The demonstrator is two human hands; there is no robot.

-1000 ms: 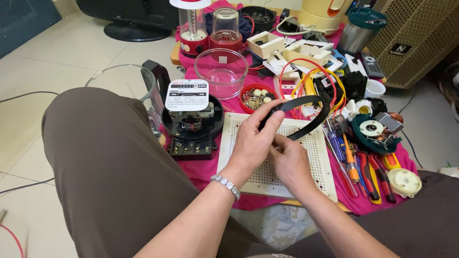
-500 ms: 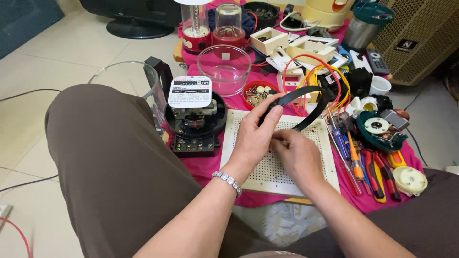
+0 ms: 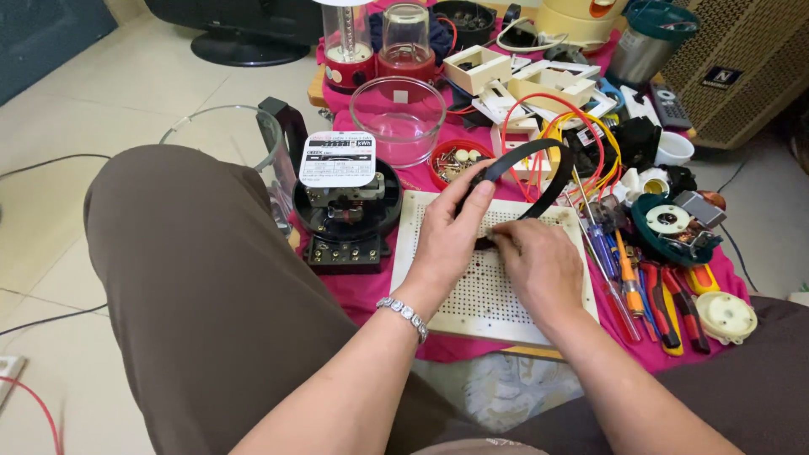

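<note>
Left hand [image 3: 447, 240] grips the curved black band [image 3: 539, 164]. Right hand [image 3: 539, 265] pinches the band's lower end. Both are above the white perforated board [image 3: 489, 295].

Matt black strap [image 3: 539, 164] – perhaps rubber, clear glass bowl [image 3: 397, 118], pink cloth [image 3: 362, 291]

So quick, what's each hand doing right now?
Left hand: closed on the black curved band.
Right hand: pinching the band's lower end over the white perforated board.

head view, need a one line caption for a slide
Both hands, left hand and right hand, hold a curved black band over a white perforated board amid tools.
</note>
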